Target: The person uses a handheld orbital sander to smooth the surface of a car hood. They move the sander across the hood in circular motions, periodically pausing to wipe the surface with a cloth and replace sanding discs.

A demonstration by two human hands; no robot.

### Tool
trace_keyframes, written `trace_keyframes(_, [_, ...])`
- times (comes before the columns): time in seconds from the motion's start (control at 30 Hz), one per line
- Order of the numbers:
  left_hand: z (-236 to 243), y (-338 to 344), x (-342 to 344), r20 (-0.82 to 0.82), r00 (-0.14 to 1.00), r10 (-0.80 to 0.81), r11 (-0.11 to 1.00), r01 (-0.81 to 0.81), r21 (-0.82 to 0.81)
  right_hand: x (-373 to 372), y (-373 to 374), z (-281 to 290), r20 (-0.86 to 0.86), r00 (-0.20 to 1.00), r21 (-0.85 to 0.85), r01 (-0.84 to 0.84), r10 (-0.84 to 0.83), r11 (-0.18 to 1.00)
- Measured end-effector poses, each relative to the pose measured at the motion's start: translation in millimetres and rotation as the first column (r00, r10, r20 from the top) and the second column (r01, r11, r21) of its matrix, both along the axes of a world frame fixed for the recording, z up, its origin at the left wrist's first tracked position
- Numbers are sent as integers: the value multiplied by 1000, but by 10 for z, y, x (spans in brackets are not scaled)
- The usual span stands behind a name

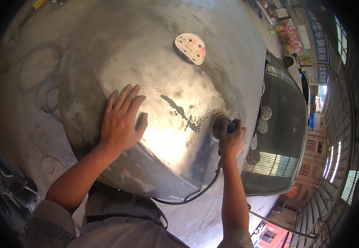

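Observation:
My right hand (232, 140) is wrapped around a round dark sander (220, 126), whose pad rests on the car hood (134, 53). A black hose (196, 199) runs from the sander down and left across the hood's near edge. Left of it, my left hand (122, 120) lies flat on the hood with its fingers stretched out. Between the hands, the hood has a bright sanded area with an irregular dark patch (175, 106). Farther up lies a bent sanding disc (191, 48) with holes and pinkish marks.
Several round sanding discs (263, 126) lie along the base of the windshield (278, 140) on the right. Coiled hose (49, 97) rests on the floor at left. Beyond the car are a blue sign (319, 45), another vehicle and building walls.

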State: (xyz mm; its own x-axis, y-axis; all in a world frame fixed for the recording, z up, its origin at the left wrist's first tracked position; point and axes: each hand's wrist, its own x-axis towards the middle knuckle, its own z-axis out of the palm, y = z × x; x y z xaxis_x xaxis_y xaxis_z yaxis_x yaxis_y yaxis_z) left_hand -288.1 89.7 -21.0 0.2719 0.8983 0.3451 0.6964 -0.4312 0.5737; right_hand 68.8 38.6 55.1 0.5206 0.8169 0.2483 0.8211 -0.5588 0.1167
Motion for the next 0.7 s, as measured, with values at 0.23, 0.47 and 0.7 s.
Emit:
trace_keyframes(0.23, [-5,-26,-7,-16,1000,-6,1000,6,-18,-61,52,18,3,1000,7,23,-23,1000])
trace_keyframes(0.47, [-14,-7,-3,-8,1000,3,1000,-3,0,21,155,64,32,995,21,91,-92,996])
trace_keyframes(0.7, [-24,-34,7,-19,1000,2,1000,-2,-4,58,296,25,48,990,54,134,-136,990])
